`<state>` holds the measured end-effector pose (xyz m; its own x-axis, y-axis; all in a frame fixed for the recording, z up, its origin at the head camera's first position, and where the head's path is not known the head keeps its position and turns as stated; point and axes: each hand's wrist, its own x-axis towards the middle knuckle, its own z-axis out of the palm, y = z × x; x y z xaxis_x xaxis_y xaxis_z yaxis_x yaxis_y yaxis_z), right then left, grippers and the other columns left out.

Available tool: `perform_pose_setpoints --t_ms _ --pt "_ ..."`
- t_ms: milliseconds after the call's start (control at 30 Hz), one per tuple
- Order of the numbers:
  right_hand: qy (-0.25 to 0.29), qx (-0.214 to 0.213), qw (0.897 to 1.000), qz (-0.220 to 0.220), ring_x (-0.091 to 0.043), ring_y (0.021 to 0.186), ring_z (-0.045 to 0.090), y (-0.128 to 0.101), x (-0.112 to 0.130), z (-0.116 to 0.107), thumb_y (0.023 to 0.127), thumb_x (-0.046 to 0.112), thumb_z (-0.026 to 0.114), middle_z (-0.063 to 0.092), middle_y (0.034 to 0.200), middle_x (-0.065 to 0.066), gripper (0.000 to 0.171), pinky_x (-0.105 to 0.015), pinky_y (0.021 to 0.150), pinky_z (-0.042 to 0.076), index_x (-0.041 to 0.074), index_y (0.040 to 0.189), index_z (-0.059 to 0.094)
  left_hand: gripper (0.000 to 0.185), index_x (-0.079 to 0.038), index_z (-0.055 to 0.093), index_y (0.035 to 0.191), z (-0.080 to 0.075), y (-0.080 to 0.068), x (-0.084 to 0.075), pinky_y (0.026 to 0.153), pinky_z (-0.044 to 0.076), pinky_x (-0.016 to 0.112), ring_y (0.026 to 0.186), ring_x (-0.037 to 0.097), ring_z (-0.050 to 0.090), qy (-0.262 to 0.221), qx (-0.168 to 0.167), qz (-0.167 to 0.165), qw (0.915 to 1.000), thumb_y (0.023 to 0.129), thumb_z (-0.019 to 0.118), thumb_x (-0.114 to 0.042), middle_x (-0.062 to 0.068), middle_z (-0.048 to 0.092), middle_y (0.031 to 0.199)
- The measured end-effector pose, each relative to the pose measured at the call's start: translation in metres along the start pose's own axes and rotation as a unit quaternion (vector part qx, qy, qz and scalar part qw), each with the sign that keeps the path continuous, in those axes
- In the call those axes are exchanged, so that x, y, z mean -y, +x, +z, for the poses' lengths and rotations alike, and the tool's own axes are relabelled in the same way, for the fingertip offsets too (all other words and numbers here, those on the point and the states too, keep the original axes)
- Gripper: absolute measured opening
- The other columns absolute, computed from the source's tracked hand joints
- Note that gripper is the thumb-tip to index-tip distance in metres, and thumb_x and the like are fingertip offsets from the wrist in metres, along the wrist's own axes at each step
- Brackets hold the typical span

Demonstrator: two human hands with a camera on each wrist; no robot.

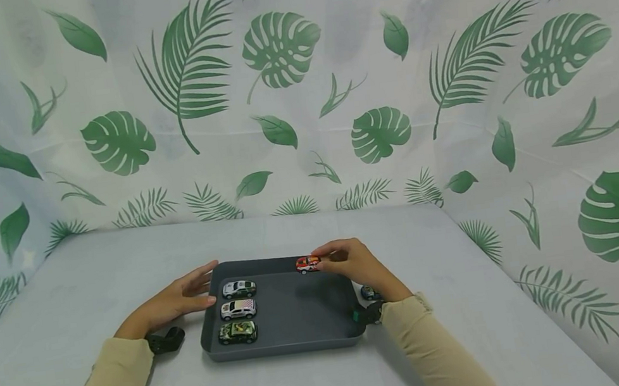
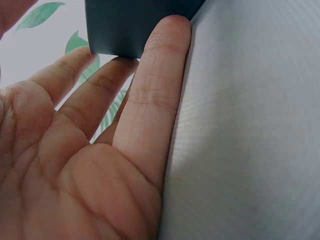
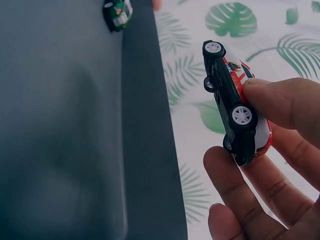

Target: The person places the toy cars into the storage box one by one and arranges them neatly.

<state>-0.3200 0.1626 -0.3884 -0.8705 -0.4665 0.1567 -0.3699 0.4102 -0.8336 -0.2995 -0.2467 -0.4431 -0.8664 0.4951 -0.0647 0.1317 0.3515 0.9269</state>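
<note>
A dark grey tray (image 1: 301, 321) lies on the table with three toy cars in a column at its left: a white and green one (image 1: 239, 288), a white one (image 1: 238, 309) and a green camouflage one (image 1: 237, 332). My right hand (image 1: 352, 264) pinches a red and white toy car (image 1: 308, 264) over the tray's far rim; in the right wrist view the red and white toy car (image 3: 237, 117) shows its black underside between thumb and fingers. My left hand (image 1: 184, 296) lies open with straight fingers (image 2: 160, 90) against the tray's left wall (image 2: 125, 25).
A blue toy car (image 1: 369, 292) lies on the table just right of the tray, partly hidden by my right wrist. A leaf-patterned cloth hangs behind and to both sides of the grey table (image 1: 95, 275).
</note>
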Motion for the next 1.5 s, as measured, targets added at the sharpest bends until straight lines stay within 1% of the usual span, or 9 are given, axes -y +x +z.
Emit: perform_pose_setpoints --t_ms 133,233,433,667,867,1000,1133,1233,1500 --pt "-0.004 0.001 1.000 -0.004 -0.019 0.095 0.075 0.004 0.003 0.005 0.101 0.009 0.077 0.077 0.115 -0.016 0.028 -0.033 0.085 0.060 -0.005 0.126 0.077 0.095 -0.002 0.014 0.173 0.000 0.000 0.000 0.122 0.030 0.072 0.158 0.059 0.021 -0.002 -0.001 -0.002 1.0000 0.103 0.076 -0.022 0.034 0.021 0.173" --pt "-0.008 -0.002 1.000 0.003 -0.019 0.093 0.074 0.007 0.003 0.010 0.100 0.010 0.078 0.078 0.112 -0.016 0.028 -0.033 0.083 0.059 -0.004 0.124 0.078 0.095 -0.002 0.014 0.173 0.000 -0.001 0.001 0.122 0.030 0.072 0.158 0.059 0.021 -0.004 -0.001 -0.002 1.0000 0.104 0.076 -0.021 0.034 0.021 0.173" --pt "-0.012 0.007 1.000 0.010 -0.022 0.097 0.077 0.014 0.002 0.018 0.099 0.011 0.080 0.079 0.115 -0.017 0.028 -0.036 0.084 0.061 -0.003 0.123 0.079 0.095 -0.003 0.015 0.173 -0.001 -0.001 0.001 0.122 0.029 0.072 0.158 0.059 0.021 -0.001 -0.003 -0.006 1.0000 0.103 0.076 -0.023 0.034 0.021 0.173" --pt "-0.025 0.020 0.999 0.021 -0.019 0.092 0.076 0.020 0.004 0.025 0.098 0.009 0.079 0.080 0.110 -0.012 0.024 -0.037 0.084 0.062 -0.001 0.120 0.079 0.095 -0.003 0.015 0.173 -0.001 -0.002 0.001 0.123 0.027 0.073 0.159 0.059 0.019 -0.003 -0.005 -0.013 0.9999 0.104 0.075 -0.025 0.034 0.020 0.174" --pt "-0.045 0.023 0.998 0.030 -0.019 0.090 0.077 0.027 0.005 0.032 0.095 0.004 0.079 0.080 0.106 -0.012 0.019 -0.034 0.080 0.062 -0.003 0.113 0.079 0.094 -0.004 0.016 0.173 -0.001 -0.002 0.001 0.124 0.026 0.072 0.159 0.058 0.019 -0.005 -0.005 -0.012 0.9999 0.104 0.076 -0.024 0.033 0.020 0.174" --pt "-0.070 0.025 0.997 0.036 -0.018 0.089 0.076 0.032 0.007 0.037 0.093 0.003 0.080 0.080 0.105 -0.013 0.018 -0.031 0.077 0.060 -0.003 0.111 0.080 0.095 -0.003 0.015 0.173 0.000 -0.001 0.001 0.123 0.028 0.072 0.159 0.058 0.020 -0.005 -0.002 -0.008 1.0000 0.104 0.076 -0.023 0.034 0.021 0.173" --pt "-0.092 0.033 0.994 0.048 -0.013 0.087 0.073 0.035 0.013 0.041 0.093 0.003 0.081 0.081 0.103 -0.010 0.017 -0.028 0.076 0.058 -0.001 0.109 0.081 0.096 -0.003 0.014 0.173 0.001 -0.001 0.000 0.122 0.030 0.071 0.158 0.059 0.020 -0.011 -0.002 -0.009 0.9999 0.103 0.076 -0.022 0.034 0.020 0.173" --pt "-0.099 0.037 0.992 0.062 -0.011 0.086 0.070 0.037 0.016 0.044 0.093 0.004 0.082 0.080 0.101 -0.008 0.016 -0.027 0.075 0.057 0.001 0.108 0.082 0.096 -0.003 0.014 0.173 0.001 -0.001 0.000 0.122 0.030 0.071 0.159 0.058 0.020 -0.013 -0.003 -0.013 0.9998 0.103 0.077 -0.023 0.034 0.021 0.174" --pt "-0.125 0.042 0.988 0.075 -0.011 0.085 0.067 0.042 0.015 0.054 0.093 0.006 0.084 0.080 0.099 -0.005 0.015 -0.026 0.073 0.054 0.003 0.107 0.082 0.095 -0.004 0.015 0.173 0.000 0.001 -0.001 0.123 0.028 0.072 0.159 0.058 0.020 -0.004 -0.006 -0.016 0.9998 0.103 0.076 -0.025 0.034 0.020 0.174"
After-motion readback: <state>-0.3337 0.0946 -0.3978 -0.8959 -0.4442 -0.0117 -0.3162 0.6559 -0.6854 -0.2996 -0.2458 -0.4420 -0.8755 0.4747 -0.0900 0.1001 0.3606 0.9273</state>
